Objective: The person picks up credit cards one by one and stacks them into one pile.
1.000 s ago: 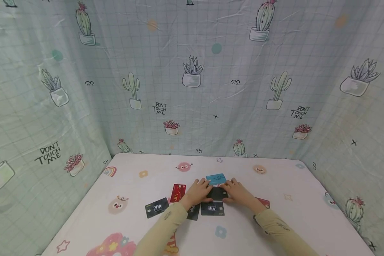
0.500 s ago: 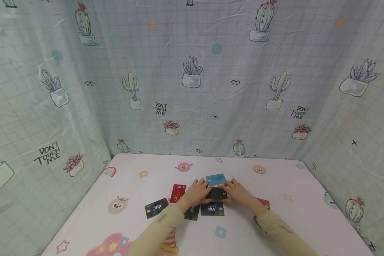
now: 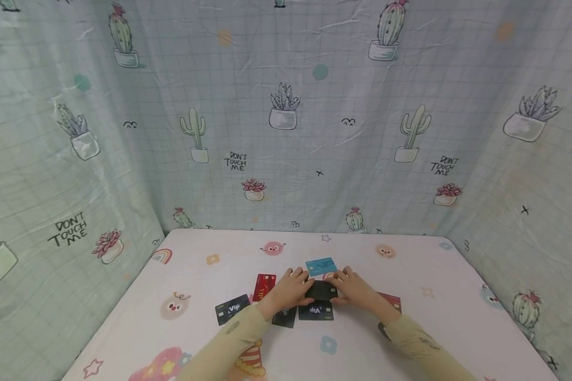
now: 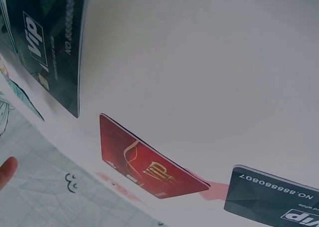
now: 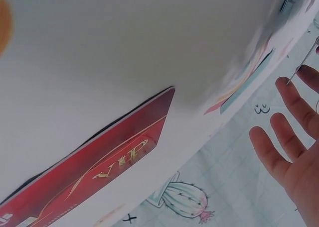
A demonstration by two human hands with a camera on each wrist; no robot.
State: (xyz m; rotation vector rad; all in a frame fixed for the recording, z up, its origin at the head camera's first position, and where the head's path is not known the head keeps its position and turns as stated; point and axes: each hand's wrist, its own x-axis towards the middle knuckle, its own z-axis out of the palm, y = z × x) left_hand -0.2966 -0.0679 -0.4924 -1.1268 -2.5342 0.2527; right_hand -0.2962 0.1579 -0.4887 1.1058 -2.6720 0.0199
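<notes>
Near the middle of the table, both hands hold a plain black card by its two ends. My left hand pinches its left end and my right hand its right end. The right wrist view catches the card's thin edge at the fingertips. Just behind it lies a blue VIP card. In front, partly overlapped in the head view, is a dark Vip card. Another dark card lies by the left wrist, partly covered. Only one left fingertip shows in the left wrist view.
To the left lie a red VIP card and a dark Vip card. A red card and a dark card are partly hidden by the right arm. A cactus-print curtain surrounds the patterned table.
Both hands have drawn the black card slightly toward me, widening its gap from the blue card. The left forearm has shifted a little left. The other cards stay put.
</notes>
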